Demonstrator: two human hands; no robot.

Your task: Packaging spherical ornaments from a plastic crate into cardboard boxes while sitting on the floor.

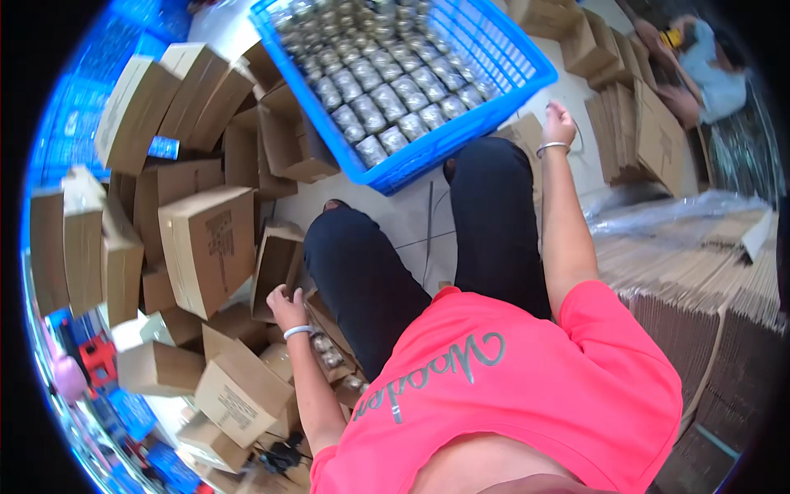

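Note:
My left hand hangs beside my left knee, next to an open brown carton. Its fingers are loosely bent and a little apart, with no object visible in them. Off the right side of my right knee, my right hand is raised with its fingers curled together; whatever they may hold is too small to make out. In front of my knees stands a blue plastic crate, filled with rows of small shiny wrapped pieces. A few similar wrapped pieces lie in a carton below my left wrist.
Many brown cartons are heaped on the left, some open. Flattened cardboard is stacked at my right under clear plastic film. Folded cartons stand farther right, near another person. Blue crates line the far left.

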